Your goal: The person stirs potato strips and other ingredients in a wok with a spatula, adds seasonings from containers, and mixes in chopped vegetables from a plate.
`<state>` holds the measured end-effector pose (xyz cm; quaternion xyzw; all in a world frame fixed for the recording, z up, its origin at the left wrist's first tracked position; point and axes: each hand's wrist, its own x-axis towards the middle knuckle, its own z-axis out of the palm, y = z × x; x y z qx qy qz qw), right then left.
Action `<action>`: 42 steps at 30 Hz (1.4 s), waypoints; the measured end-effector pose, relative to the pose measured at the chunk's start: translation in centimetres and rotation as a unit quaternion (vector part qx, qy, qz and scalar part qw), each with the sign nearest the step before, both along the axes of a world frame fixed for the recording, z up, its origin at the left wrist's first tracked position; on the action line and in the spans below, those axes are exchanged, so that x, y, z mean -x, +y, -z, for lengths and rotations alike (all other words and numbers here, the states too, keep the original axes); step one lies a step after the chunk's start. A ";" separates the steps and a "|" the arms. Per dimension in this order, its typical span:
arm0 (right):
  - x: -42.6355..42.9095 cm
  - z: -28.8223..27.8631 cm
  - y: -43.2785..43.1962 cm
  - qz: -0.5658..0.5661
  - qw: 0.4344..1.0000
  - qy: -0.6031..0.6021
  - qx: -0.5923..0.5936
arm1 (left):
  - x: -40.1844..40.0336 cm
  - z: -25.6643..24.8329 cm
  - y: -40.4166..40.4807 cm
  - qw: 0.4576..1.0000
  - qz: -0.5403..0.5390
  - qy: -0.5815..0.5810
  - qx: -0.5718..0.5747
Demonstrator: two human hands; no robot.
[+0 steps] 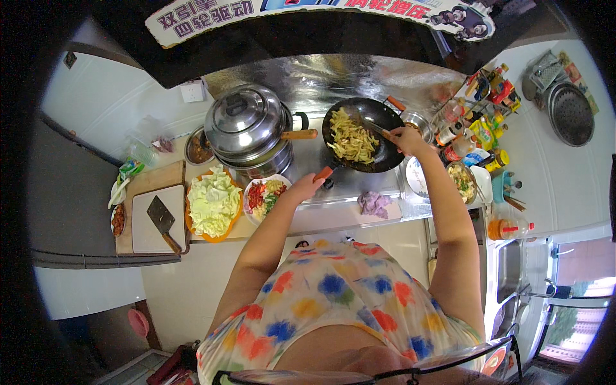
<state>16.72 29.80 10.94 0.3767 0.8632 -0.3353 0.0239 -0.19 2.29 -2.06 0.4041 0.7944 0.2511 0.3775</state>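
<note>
A black wok (385, 113) sits on the stove, holding pale yellow-green shredded vegetable (353, 139) piled toward its left side. My left hand (308, 188) grips the wok's orange-red handle (323, 173) at the near left. In my right hand (409, 141) is a spatula with a wooden handle (386, 134); its metal end reaches into the wok beside the food. Left of the wok stands a lidded steel steamer pot (245, 122). Below my left wrist lies a plate of chopped red, green and yellow ingredients (262, 197). A crumpled purple cloth (374, 204) rests on the counter's front strip.
An orange basket of torn cabbage (214, 204) and a cleaver (161, 216) on a white cutting board (139, 216) are at left. Bottles (452, 149) crowd the right side, near a bowl of food with chopsticks (461, 183). A range hood (298, 41) hangs above the stove.
</note>
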 end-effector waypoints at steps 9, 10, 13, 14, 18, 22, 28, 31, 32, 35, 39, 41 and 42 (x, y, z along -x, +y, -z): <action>-6.2 -2.5 -6.6 -0.166 0.950 -0.008 -0.264 | 0.3 0.6 0.6 0.998 -0.008 -0.063 0.027; -6.9 -3.3 -7.6 -0.154 0.952 -0.033 -0.263 | 0.2 0.5 0.5 0.998 -0.006 -0.051 0.025; -9.0 -5.8 -10.2 -0.129 0.943 -0.102 -0.289 | 0.1 0.7 0.4 0.999 -0.002 -0.031 0.008; -9.6 -6.3 -10.9 -0.117 0.941 -0.116 -0.296 | 0.1 1.0 0.4 1.000 -0.001 -0.028 0.000; -10.7 -8.9 -13.9 -0.099 0.941 -0.149 -0.287 | 0.6 2.8 0.1 0.999 0.015 0.016 -0.046; -9.8 -4.6 -14.1 -0.073 0.941 -0.180 -0.276 | 0.3 0.2 0.5 0.998 -0.002 -0.054 0.015; -7.6 0.9 -10.9 0.091 0.976 -0.005 -0.198 | 0.5 0.9 0.6 1.000 0.021 -0.011 0.019; -6.0 2.5 -10.5 0.141 0.970 0.061 -0.187 | 0.8 1.4 0.6 0.999 0.040 0.010 0.025; -5.1 2.9 -10.8 0.143 0.969 0.072 -0.188 | 0.9 1.7 0.5 0.998 0.048 0.020 0.028; -4.9 8.2 -10.8 0.157 0.968 0.038 -0.192 | 0.4 -1.7 0.8 0.995 0.052 -0.070 0.047; -5.0 10.3 -13.9 0.208 0.966 0.028 -0.151 | 0.8 -0.1 0.5 0.993 0.039 -0.107 0.036; -6.3 11.0 -15.1 0.224 0.965 0.030 -0.135 | 0.6 -0.6 0.5 0.993 0.036 -0.107 0.033; -6.6 10.2 -16.0 0.225 0.966 0.033 -0.124 | 0.6 -0.8 0.0 0.993 0.023 -0.115 0.012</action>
